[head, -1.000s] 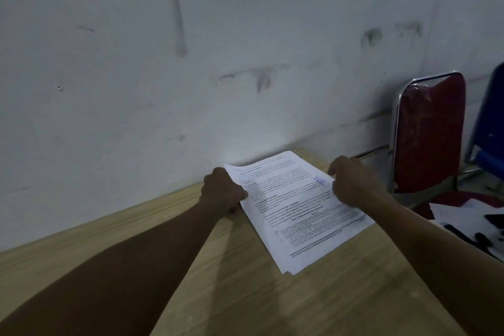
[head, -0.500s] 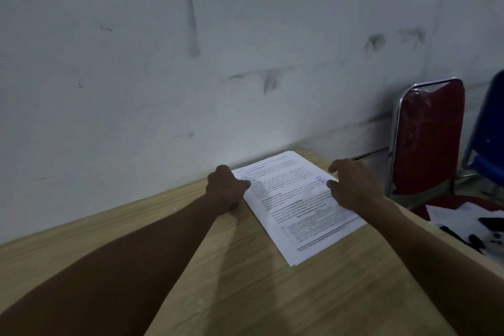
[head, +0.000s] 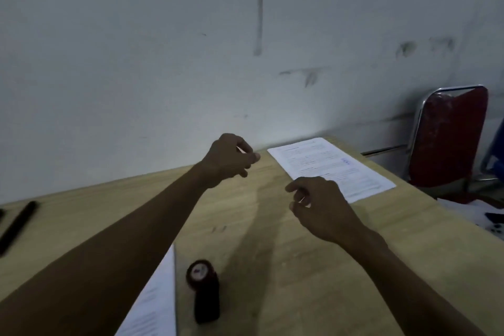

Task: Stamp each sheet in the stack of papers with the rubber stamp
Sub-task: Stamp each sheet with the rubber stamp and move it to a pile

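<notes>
While both hands hover loosely curled and empty, the stamped sheet (head: 331, 168) lies just beyond the right hand (head: 317, 206); the rubber stamp (head: 204, 289) stands on the worktop (head: 313, 281) below the left hand (head: 229, 157), beside the paper stack (head: 155, 305).

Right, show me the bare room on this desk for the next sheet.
Bare wood lies between the rubber stamp and the stamped sheets, under the right hand. Another patch lies between the pen and left forearm. The near-left corner holds the paper stack.

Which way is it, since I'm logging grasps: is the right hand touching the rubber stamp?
Apart. The head view shows bare table between the right hand and the rubber stamp lying nearer the person.
</notes>
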`<state>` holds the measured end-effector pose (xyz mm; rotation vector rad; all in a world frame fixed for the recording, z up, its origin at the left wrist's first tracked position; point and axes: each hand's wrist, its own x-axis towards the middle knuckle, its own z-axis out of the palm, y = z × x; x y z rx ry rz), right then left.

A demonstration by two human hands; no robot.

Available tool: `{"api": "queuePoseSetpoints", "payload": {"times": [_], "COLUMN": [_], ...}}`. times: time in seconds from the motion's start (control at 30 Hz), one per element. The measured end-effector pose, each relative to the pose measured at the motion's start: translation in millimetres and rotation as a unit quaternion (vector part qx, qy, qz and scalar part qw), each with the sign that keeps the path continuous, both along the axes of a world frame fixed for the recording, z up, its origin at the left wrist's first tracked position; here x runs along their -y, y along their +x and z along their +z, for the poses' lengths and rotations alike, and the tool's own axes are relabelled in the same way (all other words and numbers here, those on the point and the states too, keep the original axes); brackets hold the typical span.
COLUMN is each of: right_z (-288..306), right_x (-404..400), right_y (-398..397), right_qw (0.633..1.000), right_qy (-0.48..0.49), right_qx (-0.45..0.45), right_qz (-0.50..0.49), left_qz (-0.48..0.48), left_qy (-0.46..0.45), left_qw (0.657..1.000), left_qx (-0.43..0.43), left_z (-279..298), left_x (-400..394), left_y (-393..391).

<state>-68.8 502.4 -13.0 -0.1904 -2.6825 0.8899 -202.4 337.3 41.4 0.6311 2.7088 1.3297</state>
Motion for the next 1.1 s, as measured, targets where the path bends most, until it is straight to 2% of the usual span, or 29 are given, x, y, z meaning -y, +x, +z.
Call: {"api": "queuePoseSetpoints", "payload": {"times": [0.1,0.23,0.47,0.77,0.93,1.1], "right_z": [6,11,4,-2,8,17], "right_x": [47,101,172,200,205,225], "right_y": [30,64,79,79,85,106], "right_qw": [0.999,0.997,0.988,0.976,0.982,0.998], "right_qy": [0.003,-0.022,0.138,0.205,0.179,0.061], "right_qx": [0.007,0.012,0.061,0.073,0.048,0.004], "right_qz": [0.052,0.073,0.023,-0.020,-0.039,0.020], "left_qz": [-0.009,0.006,0.066,0.133,0.139,0.096], "left_qy": [0.005,0.034,0.071,0.043,0.004,-0.046], "left_qw": [1.000,0.999,0.995,0.990,0.988,0.988], "left_qx": [-0.026,-0.028,-0.019,-0.020,-0.066,-0.114], "left_z": [9,8,-16,-62,-80,-105], "left_x": [44,98,187,262,276,280], "left_y": [33,68,122,155,164,177]}}
